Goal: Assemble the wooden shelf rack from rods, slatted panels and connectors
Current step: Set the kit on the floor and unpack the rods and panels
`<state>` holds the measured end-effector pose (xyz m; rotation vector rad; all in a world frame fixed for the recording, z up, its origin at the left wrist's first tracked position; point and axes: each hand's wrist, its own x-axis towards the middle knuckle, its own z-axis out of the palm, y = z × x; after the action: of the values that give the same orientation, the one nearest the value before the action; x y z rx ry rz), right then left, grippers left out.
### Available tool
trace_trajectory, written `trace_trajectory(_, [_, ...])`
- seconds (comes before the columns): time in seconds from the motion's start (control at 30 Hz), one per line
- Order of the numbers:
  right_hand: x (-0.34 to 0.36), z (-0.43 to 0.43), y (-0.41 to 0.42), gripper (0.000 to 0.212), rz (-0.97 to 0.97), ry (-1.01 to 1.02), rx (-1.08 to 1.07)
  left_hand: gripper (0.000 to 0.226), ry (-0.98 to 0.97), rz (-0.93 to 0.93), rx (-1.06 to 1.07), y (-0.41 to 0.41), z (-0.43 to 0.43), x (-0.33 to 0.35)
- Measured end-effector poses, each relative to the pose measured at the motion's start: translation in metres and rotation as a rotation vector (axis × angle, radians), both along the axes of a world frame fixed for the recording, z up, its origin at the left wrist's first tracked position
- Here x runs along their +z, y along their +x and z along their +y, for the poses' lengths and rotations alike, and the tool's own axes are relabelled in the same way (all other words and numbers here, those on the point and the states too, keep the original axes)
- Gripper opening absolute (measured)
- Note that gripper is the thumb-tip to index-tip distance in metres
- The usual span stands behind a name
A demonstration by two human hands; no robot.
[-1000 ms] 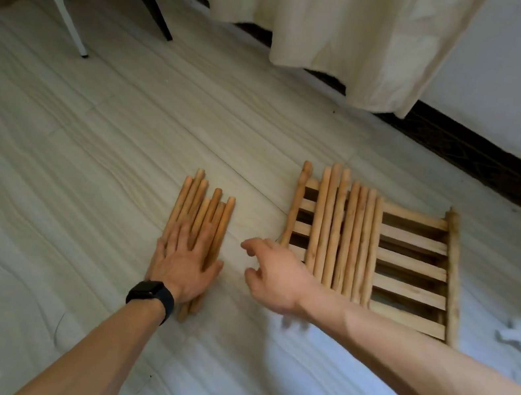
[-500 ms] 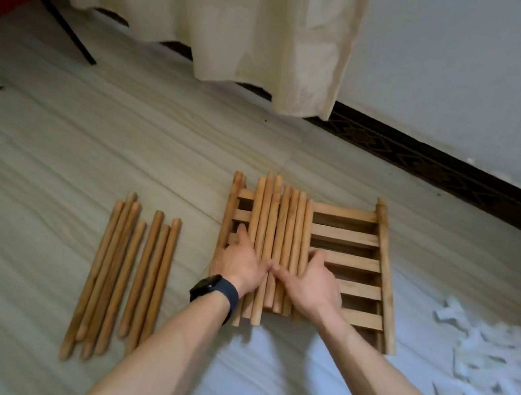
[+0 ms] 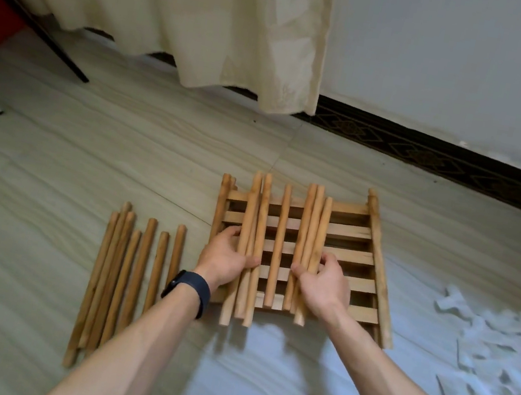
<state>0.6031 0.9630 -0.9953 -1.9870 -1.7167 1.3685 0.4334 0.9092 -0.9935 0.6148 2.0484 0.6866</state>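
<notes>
The panel (image 3: 349,237) lies flat on the floor (image 3: 47,177), in the middle stretch a little out from the wall edge, its slats running left to right between two side rails. Several rods lie across it, pointing from the near edge toward the wall.

The left hand (image 3: 227,261) grips the left rods (image 3: 256,210), thumb on one side and fingers curled round the other. The right hand (image 3: 323,285) grips the right rods (image 3: 314,220), a bunch of three, in the same way. The two hands are apart, and between them the middle rod (image 3: 279,235) lies loose on the slats.

Left of the panel, the floor rods (image 3: 136,280) lie side by side, roughly parallel. To the right, white connectors (image 3: 504,345) are scattered on the floor, too blurred to count.

A dark watch (image 3: 190,291) sits on the left wrist. A cream curtain (image 3: 181,9) hangs at the far edge, beside the wall (image 3: 468,59).
</notes>
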Motion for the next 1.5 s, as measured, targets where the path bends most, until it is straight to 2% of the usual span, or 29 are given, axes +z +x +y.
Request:
trace_trajectory(0.13, [0.015,0.002,0.016,0.046,0.067,-0.026,0.014,0.080,0.066,-0.097,0.031,-0.028,-0.023,0.022])
trace_trajectory(0.3, [0.056,-0.014,-0.007,0.045,0.136,0.012,0.106,0.066,0.075,0.000,0.071,-0.094,-0.084,0.041])
trace_trajectory(0.4, [0.077,-0.039,-0.040,0.038,0.129,-0.027,0.317,0.073,-0.050,0.140,0.147,-0.142,-0.137,0.041])
trace_trajectory(0.5, [0.080,-0.074,-0.074,0.030,0.043,-0.053,0.536,0.065,-0.200,0.268,0.175,-0.180,-0.184,0.033])
trace_trajectory(0.6, [0.072,-0.108,-0.110,0.022,-0.007,-0.090,0.653,0.065,-0.288,0.302,0.211,-0.206,-0.213,0.020])
trace_trajectory(0.77, [0.028,-0.145,-0.166,0.024,-0.077,-0.121,0.565,0.068,-0.285,0.169,0.268,-0.218,-0.232,-0.024])
trace_trajectory(0.83, [0.013,-0.151,-0.179,0.023,-0.023,-0.166,0.498,0.068,-0.254,0.126,0.270,-0.216,-0.230,-0.035])
trace_trajectory(0.9, [0.001,-0.155,-0.184,0.027,0.014,-0.208,0.447,0.066,-0.234,0.110,0.240,-0.216,-0.225,-0.040])
trace_trajectory(0.97, [-0.011,-0.160,-0.186,0.035,-0.035,-0.206,0.435,0.063,-0.224,0.161,0.176,-0.215,-0.220,-0.041])
trace_trajectory(1.03, [-0.019,-0.166,-0.183,0.042,-0.107,-0.152,0.459,0.066,-0.194,0.238,0.141,-0.212,-0.218,-0.042])
trace_trajectory(1.13, [-0.020,-0.174,-0.174,0.063,-0.077,-0.023,0.499,0.077,-0.216,0.362,0.074,-0.207,-0.221,-0.047])
trace_trajectory(1.23, [-0.021,-0.175,-0.169,0.078,-0.089,0.062,0.573,0.086,-0.235,0.399,-0.010,-0.190,-0.221,-0.052])
trace_trajectory(1.37, [-0.025,-0.175,-0.171,0.093,-0.111,-0.146,0.540,0.099,-0.362,0.384,-0.137,-0.165,-0.215,-0.062])
trace_trajectory(1.5, [-0.036,-0.182,-0.176,0.094,-0.006,-0.185,0.656,0.109,-0.452,0.392,-0.201,-0.154,-0.209,-0.064])
